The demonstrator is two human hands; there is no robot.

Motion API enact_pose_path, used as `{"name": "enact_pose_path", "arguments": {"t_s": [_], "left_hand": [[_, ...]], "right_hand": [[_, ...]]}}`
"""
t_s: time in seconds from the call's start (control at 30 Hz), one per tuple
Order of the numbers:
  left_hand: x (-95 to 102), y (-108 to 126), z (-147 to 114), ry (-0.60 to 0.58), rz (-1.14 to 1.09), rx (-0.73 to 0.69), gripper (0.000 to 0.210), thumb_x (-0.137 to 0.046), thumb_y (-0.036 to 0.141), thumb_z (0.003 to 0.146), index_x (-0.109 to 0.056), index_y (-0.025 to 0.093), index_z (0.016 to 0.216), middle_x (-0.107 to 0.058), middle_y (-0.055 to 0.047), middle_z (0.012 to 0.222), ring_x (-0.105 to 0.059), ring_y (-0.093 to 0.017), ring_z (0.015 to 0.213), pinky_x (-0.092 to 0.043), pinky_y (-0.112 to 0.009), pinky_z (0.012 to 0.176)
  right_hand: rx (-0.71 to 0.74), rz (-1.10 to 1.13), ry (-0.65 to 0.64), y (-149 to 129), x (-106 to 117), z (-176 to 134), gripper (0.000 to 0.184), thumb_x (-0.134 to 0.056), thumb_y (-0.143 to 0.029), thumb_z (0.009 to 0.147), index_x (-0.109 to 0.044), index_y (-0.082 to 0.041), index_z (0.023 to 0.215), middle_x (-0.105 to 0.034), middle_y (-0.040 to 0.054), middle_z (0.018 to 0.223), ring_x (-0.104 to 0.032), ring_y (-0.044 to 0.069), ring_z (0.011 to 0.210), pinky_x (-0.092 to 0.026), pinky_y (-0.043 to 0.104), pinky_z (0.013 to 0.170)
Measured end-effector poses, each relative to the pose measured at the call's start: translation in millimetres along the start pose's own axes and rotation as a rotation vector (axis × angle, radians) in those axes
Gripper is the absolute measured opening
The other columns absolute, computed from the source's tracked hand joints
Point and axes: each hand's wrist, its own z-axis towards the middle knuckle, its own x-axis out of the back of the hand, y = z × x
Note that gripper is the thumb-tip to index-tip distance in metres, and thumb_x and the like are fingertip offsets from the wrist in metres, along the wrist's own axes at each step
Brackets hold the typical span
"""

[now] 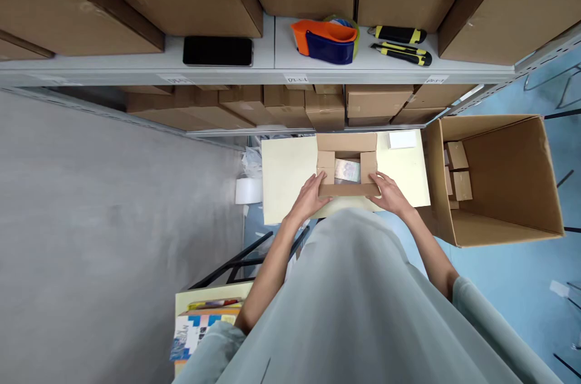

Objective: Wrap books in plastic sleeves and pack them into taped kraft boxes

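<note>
Through the head camera I go from left to right, and first I notice some printed papers [195, 335], low beside the left forearm. Above and to the left of the left hand, a dark phone [218, 51] lies on the shelf [281, 45], and further out to the left of this hand is a white roll [248, 191]. The left hand [313, 193] has thumb and fingers parted around the near left corner of the small cardboard box [325, 167], and it holds the box there. This box is on the pale table [288, 160], between the two hands, with its flaps turned up or outward; inside it I see a printed packet [347, 170]. I judge the box to be light, rather stiff in the walls but soft at the flaps, and not slippery; the corners and side walls are the better place to take hold, as a loose flap could bend. The right hand [389, 193] holds the near right corner in the same manner, thumb apart from fingers. Beyond it are a white block [402, 139] and, higher on the shelf, two cutters [402, 34]. To its right stands a large open carton [508, 178] with small boxes [462, 186] inside.
</note>
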Motion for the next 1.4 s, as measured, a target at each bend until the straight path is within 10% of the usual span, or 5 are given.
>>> {"name": "enact_pose_path", "arguments": {"t_s": [0.23,0.63,0.97,1.17,1.4], "left_hand": [[12.5,-9,32,0.224,-0.036,0.068,0.081,-0.086,0.035,0.081,-0.055,0.024,0.154,-0.072,-0.015,0.136,-0.072,-0.032,0.121,-0.054,-0.048,0.111],[22.4,7,86,0.188,0.132,-0.185,0.130,-0.093,0.021,0.067,-0.018,0.017,0.174,-0.014,-0.023,0.182,-0.014,-0.042,0.170,-0.017,-0.057,0.138],[16.6,-10,83,0.193,0.234,-0.172,0.137,-0.089,0.019,0.076,0.004,0.023,0.176,-0.001,-0.023,0.183,-0.005,-0.041,0.171,-0.023,-0.059,0.136],[13.6,-15,63,0.192,0.268,-0.209,0.068,-0.078,0.027,0.089,-0.056,0.029,0.154,-0.036,-0.015,0.173,-0.037,-0.037,0.161,-0.039,-0.055,0.129],[-6.3,-24,53,0.291,0.047,-0.052,0.027,-0.066,0.039,0.099,-0.076,0.027,0.120,-0.066,-0.012,0.137,-0.063,-0.030,0.134,-0.055,-0.046,0.113]], "right_hand": [[-0.092,0.131,0.212,19,8,30,0.070,-0.068,-0.041,0.096,-0.051,-0.018,0.159,-0.065,0.0184,0.150,-0.060,0.036,0.141,-0.049,0.056,0.120],[0.036,0.175,0.240,20,17,95,0.124,-0.079,-0.036,0.084,0.002,-0.018,0.177,-0.050,0.0200,0.165,-0.048,0.036,0.154,-0.038,0.056,0.129],[-0.104,0.548,0.462,21,1,90,0.094,-0.070,-0.063,0.092,-0.033,-0.025,0.170,-0.068,0.0128,0.147,-0.061,0.032,0.141,-0.041,0.056,0.126],[-0.011,0.378,0.482,22,5,60,0.042,-0.061,-0.064,0.102,-0.075,-0.025,0.105,-0.071,0.0149,0.136,-0.064,0.033,0.135,-0.046,0.054,0.121],[-0.095,0.393,0.420,39,-16,63,0.039,-0.058,-0.060,0.100,-0.073,-0.026,0.110,-0.069,0.0147,0.136,-0.065,0.032,0.130,-0.056,0.051,0.108]]}}
